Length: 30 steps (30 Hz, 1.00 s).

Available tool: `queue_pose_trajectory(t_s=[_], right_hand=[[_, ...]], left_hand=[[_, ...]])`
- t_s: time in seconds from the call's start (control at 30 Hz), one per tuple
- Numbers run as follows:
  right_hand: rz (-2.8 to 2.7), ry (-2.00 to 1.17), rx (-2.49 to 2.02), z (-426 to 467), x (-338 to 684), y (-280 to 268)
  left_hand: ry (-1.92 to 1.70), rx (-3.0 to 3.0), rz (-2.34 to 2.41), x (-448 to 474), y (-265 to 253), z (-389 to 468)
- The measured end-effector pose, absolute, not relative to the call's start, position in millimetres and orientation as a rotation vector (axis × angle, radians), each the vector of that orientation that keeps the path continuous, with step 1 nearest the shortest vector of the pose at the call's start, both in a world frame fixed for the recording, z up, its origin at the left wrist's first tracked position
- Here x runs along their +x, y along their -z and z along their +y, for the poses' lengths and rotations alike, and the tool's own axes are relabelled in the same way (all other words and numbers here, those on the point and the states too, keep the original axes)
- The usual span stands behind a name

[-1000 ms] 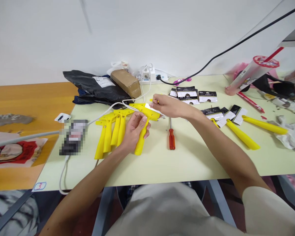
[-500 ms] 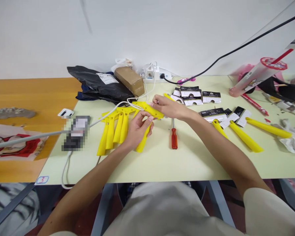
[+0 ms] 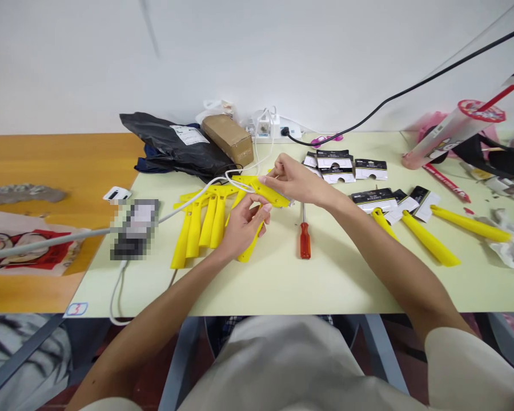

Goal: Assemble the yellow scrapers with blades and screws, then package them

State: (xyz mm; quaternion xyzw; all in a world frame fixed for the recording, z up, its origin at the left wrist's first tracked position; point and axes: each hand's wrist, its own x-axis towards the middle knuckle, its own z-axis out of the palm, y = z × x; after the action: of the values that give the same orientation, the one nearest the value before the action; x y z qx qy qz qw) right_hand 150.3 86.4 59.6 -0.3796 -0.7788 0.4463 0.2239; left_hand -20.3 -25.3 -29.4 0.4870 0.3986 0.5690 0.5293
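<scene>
My left hand (image 3: 245, 227) is closed around a yellow T-shaped plastic scraper (image 3: 275, 195), near where its handle meets the wide head. My right hand (image 3: 294, 178) bends over the head from the right, its thumb on the head's upper edge and its fingers curled. Anything small in those fingers is hidden. Several similar yellow scrapers (image 3: 192, 233) lie side by side to the left, handles toward me. Just right of my hands, a screwdriver with a red handle (image 3: 305, 241) rests on the table, its shaft pointing away.
Black-and-white cardboard cards (image 3: 334, 162) lie at the back right, with more yellow handles (image 3: 430, 238) and cards in front. A white cable (image 3: 184, 212) crosses over the scrapers. Behind are a black plastic parcel (image 3: 175, 145) and a cardboard box (image 3: 228, 137). A tall cup (image 3: 452, 134) leans far right.
My right hand has lifted slightly, its fingers rising a little off the scraper's head while the thumb stays there. My left hand keeps its hold. The view has shifted slightly.
</scene>
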Motion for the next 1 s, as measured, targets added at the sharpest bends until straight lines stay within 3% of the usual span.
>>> queue_pose_trajectory(t_s=[0.27, 0.57, 1.0], right_hand=[[-2.176, -1.039, -1.061, 82, 157, -67], [-2.01, -1.209, -1.004, 79, 151, -64], [-1.964, -1.195, -0.946, 81, 146, -59]], left_hand=[[-1.383, 1.184, 0.962, -19, 30, -25], [-1.381, 1.199, 0.963, -21, 29, -25], [-1.395, 1.198, 0.964, -19, 28, -25]])
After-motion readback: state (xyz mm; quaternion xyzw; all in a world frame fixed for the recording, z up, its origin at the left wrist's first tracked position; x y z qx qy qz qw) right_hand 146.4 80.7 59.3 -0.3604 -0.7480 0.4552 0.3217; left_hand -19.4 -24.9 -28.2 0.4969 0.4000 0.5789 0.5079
